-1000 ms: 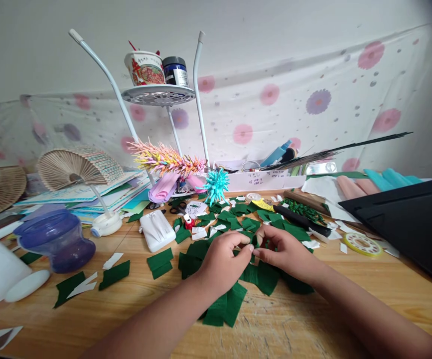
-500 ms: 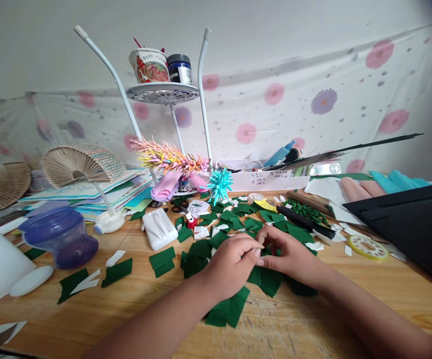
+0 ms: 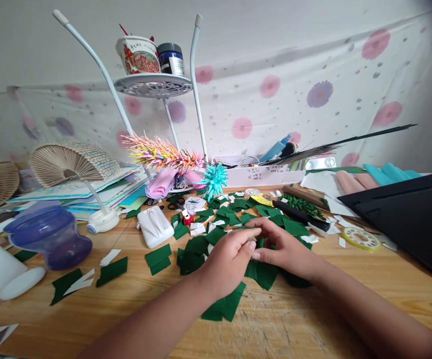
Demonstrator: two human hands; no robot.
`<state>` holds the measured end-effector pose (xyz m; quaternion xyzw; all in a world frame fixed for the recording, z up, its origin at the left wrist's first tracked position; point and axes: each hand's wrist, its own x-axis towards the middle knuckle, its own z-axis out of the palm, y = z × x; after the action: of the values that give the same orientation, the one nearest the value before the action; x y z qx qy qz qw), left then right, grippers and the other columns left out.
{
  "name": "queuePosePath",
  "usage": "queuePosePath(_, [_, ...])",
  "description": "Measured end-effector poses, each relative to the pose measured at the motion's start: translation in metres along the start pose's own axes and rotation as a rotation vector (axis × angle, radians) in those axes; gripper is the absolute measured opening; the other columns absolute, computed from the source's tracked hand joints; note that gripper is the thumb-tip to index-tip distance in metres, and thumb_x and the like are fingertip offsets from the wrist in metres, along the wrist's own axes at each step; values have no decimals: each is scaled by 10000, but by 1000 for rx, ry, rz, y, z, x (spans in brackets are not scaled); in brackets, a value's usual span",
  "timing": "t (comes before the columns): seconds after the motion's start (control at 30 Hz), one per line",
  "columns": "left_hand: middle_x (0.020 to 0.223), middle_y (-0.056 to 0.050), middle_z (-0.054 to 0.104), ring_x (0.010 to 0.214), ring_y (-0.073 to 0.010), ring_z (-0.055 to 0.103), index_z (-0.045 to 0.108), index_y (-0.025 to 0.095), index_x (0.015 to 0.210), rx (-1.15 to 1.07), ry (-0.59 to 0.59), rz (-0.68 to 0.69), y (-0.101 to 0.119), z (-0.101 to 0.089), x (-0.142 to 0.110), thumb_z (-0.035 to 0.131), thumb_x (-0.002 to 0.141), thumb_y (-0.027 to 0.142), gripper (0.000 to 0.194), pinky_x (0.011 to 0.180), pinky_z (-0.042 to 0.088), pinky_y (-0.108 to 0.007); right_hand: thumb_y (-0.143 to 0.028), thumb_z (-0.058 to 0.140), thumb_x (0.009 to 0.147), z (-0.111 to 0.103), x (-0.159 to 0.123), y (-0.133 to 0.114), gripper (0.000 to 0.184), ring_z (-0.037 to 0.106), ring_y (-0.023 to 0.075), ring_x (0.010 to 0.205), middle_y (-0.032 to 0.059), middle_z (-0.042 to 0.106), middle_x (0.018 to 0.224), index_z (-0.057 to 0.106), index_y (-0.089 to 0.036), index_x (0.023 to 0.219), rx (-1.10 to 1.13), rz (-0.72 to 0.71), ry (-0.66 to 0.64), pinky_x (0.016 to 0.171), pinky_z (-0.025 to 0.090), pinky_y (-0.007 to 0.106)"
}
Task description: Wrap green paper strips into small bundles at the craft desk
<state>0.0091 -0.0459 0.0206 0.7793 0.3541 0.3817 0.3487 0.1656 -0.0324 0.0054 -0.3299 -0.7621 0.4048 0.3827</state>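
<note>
Over a heap of cut green paper pieces, both my hands meet at the fingertips. My left hand is closed, its thumb and index finger pinched together. The fingers of my right hand curl toward the left fingertips, thumb bent in against them. Whatever sits between the fingertips is too small and hidden to make out. Another green piece lies just below the left wrist. Beyond the hands is a small bunch of twisted green strips.
A white case and a purple tub stand left. Behind are a turquoise spiky bloom, a multicoloured spiky stem and a stand. Right lie a black-handled tool, a yellow tape roll and a black panel.
The whole view has shifted slightly, so the scene sits a little further left and higher. My fingertips stay together, with the right fingers a little more raised and spread.
</note>
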Motion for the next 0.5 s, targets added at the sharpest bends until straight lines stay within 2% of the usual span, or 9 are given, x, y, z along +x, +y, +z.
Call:
queuePosePath(0.07, [1104,-63,533,1006,-169,477,434,197,1168,-47,1,-15,1,-1,0,351,818,194,360,891,359,-334,-311,571,702,-1,1,1,401,463,170,863,36,503,962,405,-200,1050,14,10,-12,704,392,283])
queuePosePath(0.17, [928,-53,599,879,-154,534,366,200,1216,-20,-16,-12,3,-3,-3,312,833,216,387,801,416,-308,-323,587,689,0,1,3,406,464,171,860,29,512,924,413,-195,1032,51,33,-20,716,389,289])
queuePosePath(0.23, [882,-58,602,839,-162,540,342,184,1231,60,-35,39,6,-5,-6,331,825,238,410,767,423,-306,-316,602,678,1,1,3,416,462,164,857,23,502,928,414,-198,1029,95,31,-22,718,389,284])
queuePosePath(0.37, [913,-98,590,836,-189,534,271,126,1261,193,-107,193,10,-6,-12,374,799,249,489,775,403,-327,-299,609,674,4,0,2,399,459,135,819,3,482,922,431,-213,1020,191,-11,-20,718,388,260])
queuePosePath(0.5, [851,-93,595,788,-191,537,242,127,1270,231,-125,214,12,-4,-14,372,796,229,502,750,403,-334,-334,605,672,6,-1,-1,376,465,146,836,10,486,942,453,-207,992,165,-3,-11,747,390,274])
